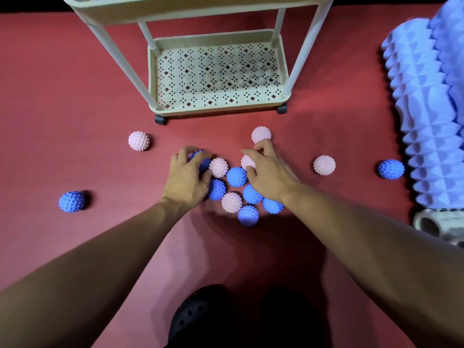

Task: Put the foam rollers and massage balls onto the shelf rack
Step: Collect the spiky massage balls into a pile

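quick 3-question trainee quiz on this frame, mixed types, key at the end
1. True or false: the rack's bottom shelf already holds a ball.
2. What colour is the ball under the left hand?
3. The right hand grips: A) pink ball B) foam roller C) rack post.

Key: 1 false. 2 blue. 3 A.

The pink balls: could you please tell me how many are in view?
6: far left, near the rack, right, two mid-cluster, one under the right hand. Hands may hide more.
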`<action>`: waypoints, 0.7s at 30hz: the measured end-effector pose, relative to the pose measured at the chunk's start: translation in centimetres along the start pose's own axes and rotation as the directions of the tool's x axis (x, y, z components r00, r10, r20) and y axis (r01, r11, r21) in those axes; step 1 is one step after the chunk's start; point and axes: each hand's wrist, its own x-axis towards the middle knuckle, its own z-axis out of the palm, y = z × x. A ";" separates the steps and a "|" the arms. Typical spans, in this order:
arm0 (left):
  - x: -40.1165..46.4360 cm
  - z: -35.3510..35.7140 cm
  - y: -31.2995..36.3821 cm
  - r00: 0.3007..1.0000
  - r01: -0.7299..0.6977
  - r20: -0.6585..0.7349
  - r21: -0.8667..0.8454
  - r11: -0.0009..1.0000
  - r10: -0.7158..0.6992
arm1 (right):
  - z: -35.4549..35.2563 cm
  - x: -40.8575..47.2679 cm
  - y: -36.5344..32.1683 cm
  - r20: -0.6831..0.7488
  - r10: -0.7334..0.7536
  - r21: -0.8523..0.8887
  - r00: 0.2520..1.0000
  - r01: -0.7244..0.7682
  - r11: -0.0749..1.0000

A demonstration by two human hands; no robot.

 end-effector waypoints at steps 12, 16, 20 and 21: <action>0.6 -3.0 -2.6 0.993 0.031 -0.107 -0.072 0.997 -0.038 | -3.1 -3.0 6.8 -0.491 -0.068 -0.184 0.869 -0.026 0.983; 0.8 -3.8 -3.8 0.971 0.118 -0.205 -0.021 0.993 -0.120 | -5.7 -6.1 12.8 -0.690 0.246 -0.106 0.681 -0.432 0.896; 0.2 -3.0 -3.7 0.971 0.148 -0.186 -0.005 0.989 -0.147 | -6.6 -7.3 17.8 -0.549 0.572 0.069 0.610 -0.649 0.758; 0.2 -2.8 -3.6 0.971 0.156 -0.182 -0.011 0.988 -0.156 | -6.6 -7.4 18.7 -0.498 0.600 0.074 0.627 -0.658 0.749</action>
